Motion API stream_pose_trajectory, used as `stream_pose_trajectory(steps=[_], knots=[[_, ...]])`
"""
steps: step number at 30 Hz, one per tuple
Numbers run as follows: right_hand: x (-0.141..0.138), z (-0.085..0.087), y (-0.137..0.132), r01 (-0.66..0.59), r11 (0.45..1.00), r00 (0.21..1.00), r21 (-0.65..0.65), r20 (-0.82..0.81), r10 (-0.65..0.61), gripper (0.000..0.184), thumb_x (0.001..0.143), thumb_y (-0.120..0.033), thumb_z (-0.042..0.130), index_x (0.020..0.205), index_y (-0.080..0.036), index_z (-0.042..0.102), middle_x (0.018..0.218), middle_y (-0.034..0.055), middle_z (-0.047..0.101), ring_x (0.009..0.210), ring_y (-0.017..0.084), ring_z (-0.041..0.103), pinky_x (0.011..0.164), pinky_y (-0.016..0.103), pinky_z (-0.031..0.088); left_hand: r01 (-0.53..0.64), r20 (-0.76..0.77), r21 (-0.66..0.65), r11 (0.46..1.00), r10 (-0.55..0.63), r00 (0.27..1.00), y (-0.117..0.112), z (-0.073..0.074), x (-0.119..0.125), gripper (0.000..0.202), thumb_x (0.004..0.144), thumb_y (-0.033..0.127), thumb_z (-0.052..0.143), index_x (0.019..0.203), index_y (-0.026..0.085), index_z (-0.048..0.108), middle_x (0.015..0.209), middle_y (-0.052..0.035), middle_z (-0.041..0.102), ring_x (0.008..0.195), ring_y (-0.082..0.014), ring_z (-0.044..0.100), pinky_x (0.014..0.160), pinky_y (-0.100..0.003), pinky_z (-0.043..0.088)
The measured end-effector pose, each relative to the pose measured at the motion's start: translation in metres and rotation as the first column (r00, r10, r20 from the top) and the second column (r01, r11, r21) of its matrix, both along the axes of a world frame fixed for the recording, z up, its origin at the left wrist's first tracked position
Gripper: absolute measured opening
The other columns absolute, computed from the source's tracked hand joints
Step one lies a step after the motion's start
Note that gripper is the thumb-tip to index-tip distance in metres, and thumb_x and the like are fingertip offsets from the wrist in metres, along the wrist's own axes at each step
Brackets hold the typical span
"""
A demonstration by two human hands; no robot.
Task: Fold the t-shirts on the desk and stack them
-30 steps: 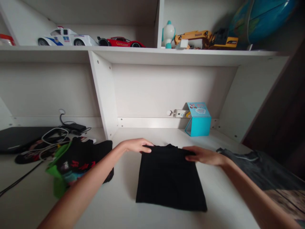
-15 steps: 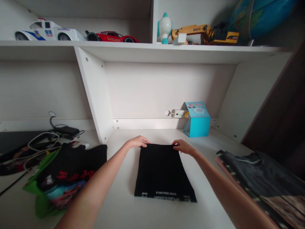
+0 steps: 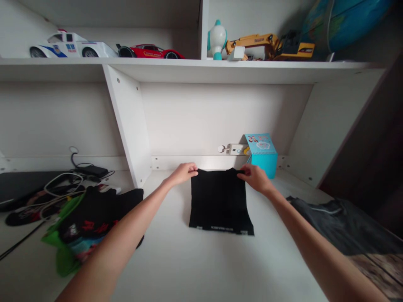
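Note:
A black garment (image 3: 218, 201) hangs spread between my hands over the white desk, with a band of pale lettering along its near edge. Its exact kind I cannot make out. My left hand (image 3: 185, 173) pinches the far left corner between thumb and fingers. At the far right corner, my right hand (image 3: 255, 176) has a similar pinch, close in front of the blue desk calendar (image 3: 263, 163). The far edge sags slightly between the two grips.
Dark printed clothes (image 3: 100, 209) lie on the left near tangled cables (image 3: 59, 188). On the right is a stack of clothes with a grey shirt (image 3: 343, 222) on top. A power socket (image 3: 237, 149) is at the back; toys stand on the shelf (image 3: 176, 63) above.
Both hands have moved away from me and upward, drawing the black garment toward the back panel. They are a little farther apart, with its far edge stretched wider.

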State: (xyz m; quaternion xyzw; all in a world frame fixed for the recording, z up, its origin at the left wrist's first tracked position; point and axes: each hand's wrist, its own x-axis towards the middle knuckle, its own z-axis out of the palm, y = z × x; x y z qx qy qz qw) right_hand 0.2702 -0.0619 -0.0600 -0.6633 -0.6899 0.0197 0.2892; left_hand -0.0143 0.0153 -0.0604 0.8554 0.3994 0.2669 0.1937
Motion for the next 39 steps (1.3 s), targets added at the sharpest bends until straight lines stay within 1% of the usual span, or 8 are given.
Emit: stream_pose_trajectory(steps=[3,6,13,21,26,31,35,39], knots=[[-0.001,0.039,-0.043,0.011,0.956,0.999,0.294,-0.033,-0.001,0.021,0.08,-0.031,0.054,0.095,-0.017,0.053,0.082,0.002,0.059,0.071,0.013,0.055,0.066,0.025,0.043,0.037,0.17,0.195,0.98,-0.071,0.983,-0.022,0.049,-0.002,0.032,0.079,0.035,0.053,0.103,0.015,0.057,0.088,-0.0034,0.06,0.083,-0.0144,0.056,0.08,-0.026,0.041],[-0.02,0.049,-0.097,-0.129,0.84,0.992,0.528,0.071,0.108,0.011,0.082,-0.027,0.05,0.089,-0.019,0.052,0.08,0.0014,0.056,0.071,0.013,0.054,0.065,0.025,0.043,0.072,0.115,0.27,0.96,-0.106,0.988,-0.044,0.068,-0.011,0.034,0.082,0.036,0.05,0.109,0.016,0.057,0.099,-0.0043,0.06,0.09,-0.0152,0.054,0.086,-0.028,0.039],[-0.052,0.013,-0.161,-0.606,0.788,0.783,-0.111,0.094,0.615,0.021,0.089,-0.029,0.043,0.107,-0.023,0.053,0.098,0.0027,0.06,0.084,0.014,0.058,0.074,0.025,0.045,0.155,-0.41,0.06,0.986,-0.117,0.905,-0.068,0.006,-0.032,0.026,0.08,0.02,0.048,0.102,0.019,0.062,0.106,-0.0057,0.06,0.096,-0.0201,0.056,0.085,-0.028,0.04],[0.008,-0.071,-0.098,-0.296,0.934,0.938,-0.201,0.124,0.324,0.03,0.087,-0.024,0.039,0.111,-0.017,0.056,0.109,0.0082,0.06,0.103,0.02,0.054,0.09,0.033,0.04,0.45,-0.391,-0.003,0.893,-0.415,0.822,-0.181,-0.034,0.024,0.046,0.082,0.038,0.053,0.125,0.024,0.046,0.117,-0.0071,0.056,0.105,-0.0229,0.052,0.098,-0.041,0.03],[-0.021,-0.081,-0.141,-0.229,0.945,0.932,-0.233,0.228,0.282,0.028,0.088,-0.019,0.034,0.084,-0.016,0.062,0.083,0.008,0.062,0.081,0.021,0.058,0.074,0.035,0.045,0.317,-0.392,0.039,0.948,-0.277,0.877,-0.155,-0.055,0.005,0.027,0.087,0.036,0.046,0.109,0.027,0.059,0.104,-0.0049,0.063,0.103,-0.0227,0.052,0.101,-0.053,0.015],[-0.046,-0.055,-0.183,-0.504,0.83,0.858,-0.239,-0.025,0.513,0.027,0.089,-0.023,0.035,0.097,-0.026,0.061,0.09,0.0018,0.062,0.078,0.013,0.059,0.071,0.024,0.046,0.046,-0.448,0.164,0.985,0.033,0.894,-0.117,-0.065,-0.023,0.031,0.087,0.03,0.04,0.111,0.022,0.059,0.119,-0.0105,0.053,0.111,-0.028,0.045,0.093,-0.048,0.031],[-0.016,-0.069,-0.157,-0.152,0.97,0.981,-0.189,0.092,0.172,0.029,0.088,-0.03,0.034,0.097,-0.019,0.06,0.089,0.0079,0.062,0.078,0.02,0.059,0.071,0.032,0.044,-0.106,-0.429,0.108,0.988,0.142,0.892,-0.129,-0.071,-0.027,0.043,0.086,0.034,0.039,0.123,0.014,0.049,0.105,-0.0136,0.057,0.096,-0.026,0.053,0.08,-0.037,0.043],[0.005,-0.1,-0.122,0.024,0.968,0.994,-0.248,0.11,0.003,0.027,0.084,-0.034,0.041,0.094,-0.015,0.058,0.085,0.0095,0.06,0.078,0.023,0.059,0.069,0.033,0.041,-0.103,-0.291,-0.04,0.994,0.087,0.953,-0.146,-0.081,-0.017,0.047,0.082,0.034,0.045,0.125,0.016,0.046,0.098,-0.0092,0.059,0.085,-0.021,0.057,0.077,-0.032,0.045]])
